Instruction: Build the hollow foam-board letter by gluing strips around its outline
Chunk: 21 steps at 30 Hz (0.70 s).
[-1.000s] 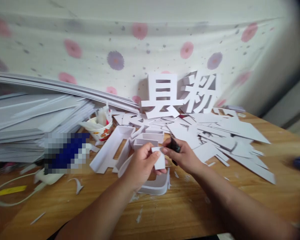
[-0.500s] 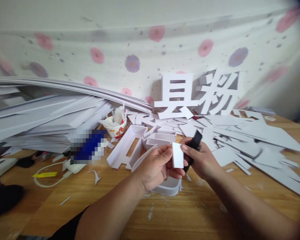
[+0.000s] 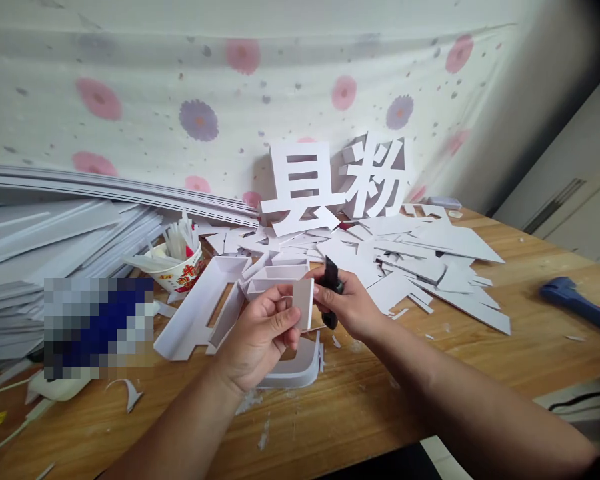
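Observation:
Pinched between the thumb and fingers of my left hand (image 3: 267,327) is a small white foam board piece (image 3: 303,303), held upright. My right hand (image 3: 353,303) is closed around a black utility knife (image 3: 331,272), and its fingertips touch the board's right edge; the blade cannot be made out. Below and behind my hands sits a hollow white letter (image 3: 200,307) with raised side walls, lying on the wooden table (image 3: 360,407). Part of it is hidden by my left hand.
Two finished white characters (image 3: 300,173) stand against the flowered cloth. White board scraps (image 3: 410,260) spread over the right back. A paper cup (image 3: 177,267) full of thin strips stands left, beside stacked sheets (image 3: 80,247). A blue-handled tool (image 3: 575,303) lies far right.
The view has swung to the right, bringing the blue-handled tool into sight. The small board piece has turned, showing a greyer face and its right edge. Both hands keep their holds.

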Available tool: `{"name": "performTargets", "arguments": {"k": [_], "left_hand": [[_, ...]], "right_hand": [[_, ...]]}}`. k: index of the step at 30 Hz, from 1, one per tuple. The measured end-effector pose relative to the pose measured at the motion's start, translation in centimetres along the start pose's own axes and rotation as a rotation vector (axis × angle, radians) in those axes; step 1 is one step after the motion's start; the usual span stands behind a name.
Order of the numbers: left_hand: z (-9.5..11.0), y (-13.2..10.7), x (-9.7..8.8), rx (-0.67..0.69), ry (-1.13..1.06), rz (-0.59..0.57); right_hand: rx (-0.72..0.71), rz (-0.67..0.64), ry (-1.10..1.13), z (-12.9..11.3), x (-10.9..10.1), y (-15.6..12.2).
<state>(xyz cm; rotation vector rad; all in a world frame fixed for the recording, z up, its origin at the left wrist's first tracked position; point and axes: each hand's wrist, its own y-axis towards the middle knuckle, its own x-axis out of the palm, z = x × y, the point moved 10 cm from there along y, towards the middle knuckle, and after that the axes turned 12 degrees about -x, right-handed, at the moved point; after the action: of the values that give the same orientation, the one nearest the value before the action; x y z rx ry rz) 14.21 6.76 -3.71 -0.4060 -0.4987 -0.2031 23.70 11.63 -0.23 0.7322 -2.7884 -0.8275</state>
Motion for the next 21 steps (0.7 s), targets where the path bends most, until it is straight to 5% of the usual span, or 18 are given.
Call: {"name": "performTargets", "arguments": {"k": [5, 9, 21], "left_hand": [[1.1, -0.2, -0.4, 0.061, -0.018, 0.066], [1.0, -0.2, -0.3, 0.065, -0.028, 0.045], [0.7, -0.2, -0.2, 0.047, 0.031, 0.036]], "right_hand": [[-0.314, -0.074, -0.608, -2.7, -0.2, -0.1], [-0.485, -0.165, -0.832, -3.5, 1.2, -0.7], [-0.49, -0.215, -0.843, -3.6, 1.6, -0.8]]}}
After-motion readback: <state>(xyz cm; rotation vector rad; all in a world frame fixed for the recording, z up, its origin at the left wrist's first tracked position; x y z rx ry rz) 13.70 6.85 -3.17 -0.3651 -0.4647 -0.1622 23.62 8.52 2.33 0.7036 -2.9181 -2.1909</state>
